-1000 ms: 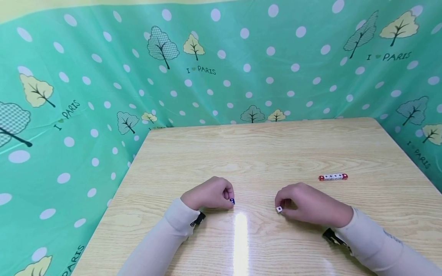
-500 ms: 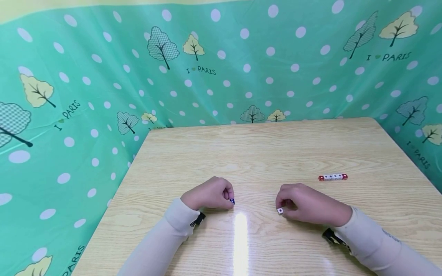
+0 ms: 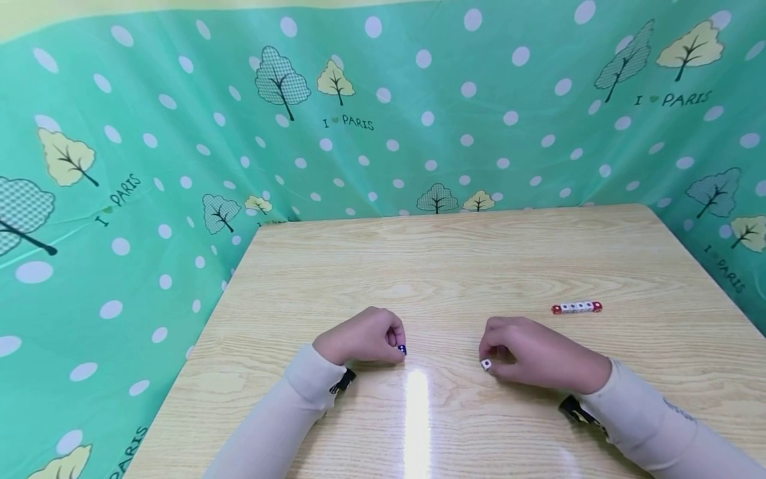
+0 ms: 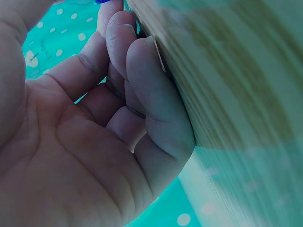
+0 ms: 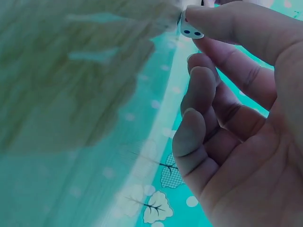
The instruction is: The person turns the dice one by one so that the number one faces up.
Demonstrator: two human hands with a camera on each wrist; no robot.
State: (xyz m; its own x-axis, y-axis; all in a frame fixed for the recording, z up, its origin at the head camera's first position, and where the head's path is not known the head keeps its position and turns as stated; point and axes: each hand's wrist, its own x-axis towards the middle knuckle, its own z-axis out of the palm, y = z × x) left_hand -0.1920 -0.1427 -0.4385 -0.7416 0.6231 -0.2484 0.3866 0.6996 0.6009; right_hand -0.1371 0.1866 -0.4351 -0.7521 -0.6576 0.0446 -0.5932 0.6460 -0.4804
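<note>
Between thumb and forefinger my left hand (image 3: 368, 336) pinches a small blue die (image 3: 402, 349) at the tabletop. Only a sliver of that blue die (image 4: 101, 1) shows at the top edge of the left wrist view. To the right, my right hand (image 3: 526, 351) pinches a white die (image 3: 486, 364) with dark pips, low over the table. In the right wrist view the white die (image 5: 191, 31) is partly covered by the thumb, and the other fingers curl loosely below. A gap of bare wood separates the two hands.
A straight row of dice (image 3: 577, 307), white in the middle with a red one at each end, lies beyond my right hand. The wooden table (image 3: 395, 266) meets a green dotted cloth (image 3: 359, 159) at the back and sides. Light glares on the wood in front.
The white die in my right hand has shifted very slightly right and turned a little. My left hand with the blue die stays in place.
</note>
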